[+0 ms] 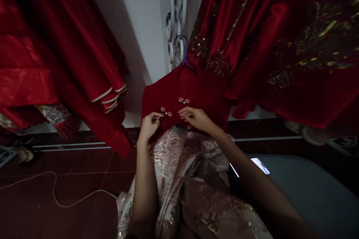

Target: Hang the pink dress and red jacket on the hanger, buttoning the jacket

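A dark red garment (157, 95) hangs in front of me on a purple hanger (185, 54). One pearl-and-gold flower fastener (184, 101) is on its chest, and another tilted flower fastener (166, 112) sits lower left. My left hand (150, 125) is closed in a pinch at the edge of the tilted one. To its right, my right hand (198, 118) has thumb and forefinger pressed together over the cloth; anything between them is too small to see. Below that hand, a third fastener (189, 127) shows in part. Shiny pink-gold brocade fabric (171, 157) spreads from the garment over my lap.
Red garments (84, 37) hang at left, and sequined red ones (252, 44) at right. White scrolled metalwork (176, 18) stands behind the hanger. A lit phone (260, 166) lies on a grey-green padded seat (303, 186). A white cable (70, 205) crosses the tiled floor.
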